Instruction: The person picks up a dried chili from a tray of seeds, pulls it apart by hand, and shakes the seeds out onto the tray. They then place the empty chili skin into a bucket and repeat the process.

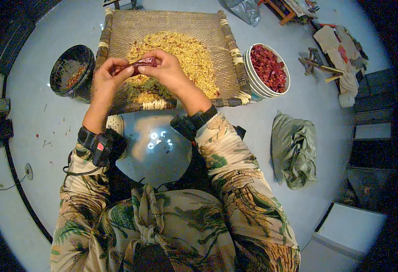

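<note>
A dark red dried chilli pepper (146, 62) is stretched between my two hands, above the woven rack. My left hand (110, 73) pinches its left end between thumb and fingers. At the other end, my right hand (166, 68) grips it the same way. Beneath them a heap of yellow seeds (185, 54) is spread over the woven mesh (153, 20), with a clump of green stems (149, 89) at its near edge. Parts of the pepper are hidden behind my fingers.
A black bucket (72, 70) with some bits inside stands left of the rack; a white bucket (266, 70) of red chilli pieces stands right. A grey-green bag (294, 149) lies on the floor at right. Low wooden stools (319, 63) are at upper right.
</note>
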Motion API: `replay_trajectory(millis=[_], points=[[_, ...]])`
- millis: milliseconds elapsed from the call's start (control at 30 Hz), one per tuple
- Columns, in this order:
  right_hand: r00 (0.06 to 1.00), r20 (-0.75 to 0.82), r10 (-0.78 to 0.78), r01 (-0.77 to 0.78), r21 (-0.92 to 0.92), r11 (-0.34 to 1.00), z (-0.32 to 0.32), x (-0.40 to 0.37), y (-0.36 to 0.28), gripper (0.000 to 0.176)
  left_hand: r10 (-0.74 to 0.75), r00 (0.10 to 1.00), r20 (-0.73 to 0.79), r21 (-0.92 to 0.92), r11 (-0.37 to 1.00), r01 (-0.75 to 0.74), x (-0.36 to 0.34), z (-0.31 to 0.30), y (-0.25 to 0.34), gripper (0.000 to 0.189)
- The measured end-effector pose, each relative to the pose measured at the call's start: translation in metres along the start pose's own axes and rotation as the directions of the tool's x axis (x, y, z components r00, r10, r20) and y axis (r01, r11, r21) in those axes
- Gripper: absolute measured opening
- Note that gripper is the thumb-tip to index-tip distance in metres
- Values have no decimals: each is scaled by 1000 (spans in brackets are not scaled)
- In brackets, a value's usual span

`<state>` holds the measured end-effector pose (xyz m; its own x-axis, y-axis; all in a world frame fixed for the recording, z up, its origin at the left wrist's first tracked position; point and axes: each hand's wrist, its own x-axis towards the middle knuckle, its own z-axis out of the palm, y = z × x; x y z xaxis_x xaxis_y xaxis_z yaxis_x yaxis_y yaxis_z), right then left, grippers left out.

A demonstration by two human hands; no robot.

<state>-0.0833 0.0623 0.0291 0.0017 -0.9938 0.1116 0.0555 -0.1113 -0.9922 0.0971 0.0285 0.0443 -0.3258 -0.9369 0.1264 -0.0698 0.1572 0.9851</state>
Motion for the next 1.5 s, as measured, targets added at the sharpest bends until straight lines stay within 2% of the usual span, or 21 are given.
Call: replay_trajectory(millis=[67, 100, 200, 367, 500, 600, 667, 767, 900, 967, 1067, 1167, 1300, 1400, 1500], points=[[997, 22, -78, 80, -114, 990, 1, 0, 3, 30, 51, 999, 8, 87, 995, -52, -2, 5, 7, 24], [993, 37, -116, 121, -170, 978, 2, 0, 7, 30, 37, 999, 17, 72, 997, -38, -2, 5, 4, 24], [984, -4, -180, 178, -155, 972, 8, 2, 17, 30, 13, 999, 43, 56, 998, -16, -3, 7, -2, 23], [993, 16, -115, 116, -66, 991, 9, -1, 11, 35, 80, 997, 24, 196, 977, -83, -5, 8, 6, 20], [997, 26, -76, 75, 37, 996, 11, -5, -1, 36, 39, 998, -49, 257, 966, -25, -5, 7, 10, 20], [1000, 21, -9, 9, 5, 1000, 10, -7, -10, 31, 24, 996, -80, 266, 964, -2, -5, 5, 10, 20], [997, 0, -75, 75, -8, 997, 9, -3, -2, 26, 37, 997, -75, 304, 952, -12, -4, 3, 7, 19], [992, -32, -125, 124, -31, 992, 8, 2, 10, 23, 123, 990, -70, 275, 956, -99, -4, 5, 2, 16], [998, 6, -61, 62, -43, 997, 6, 0, 4, 16, 93, 995, -23, 138, 986, -89, -4, 6, 4, 13], [997, 5, -78, 78, -63, 995, 5, 1, 6, 15, 67, 998, 5, 72, 995, -67, -4, 7, 4, 12], [993, -6, -118, 116, -140, 983, 4, 1, 12, 13, 114, 992, 47, 183, 976, -121, -3, 6, 0, 12], [991, 2, -137, 135, -179, 974, 3, 0, 9, 13, 104, 992, 68, 66, 992, -108, -5, 10, 5, 12], [988, 23, -153, 154, -201, 967, 4, 0, 11, 15, 77, 995, 60, 87, 993, -82, -7, 9, 8, 11], [992, -24, -126, 125, -50, 991, 10, -1, 9, 21, 66, 997, 40, 128, 989, -71, -7, 6, 5, 9], [998, 30, -56, 58, -57, 997, 9, -5, -4, 17, 65, 998, 9, 109, 992, -66, -8, 9, 6, 7]])
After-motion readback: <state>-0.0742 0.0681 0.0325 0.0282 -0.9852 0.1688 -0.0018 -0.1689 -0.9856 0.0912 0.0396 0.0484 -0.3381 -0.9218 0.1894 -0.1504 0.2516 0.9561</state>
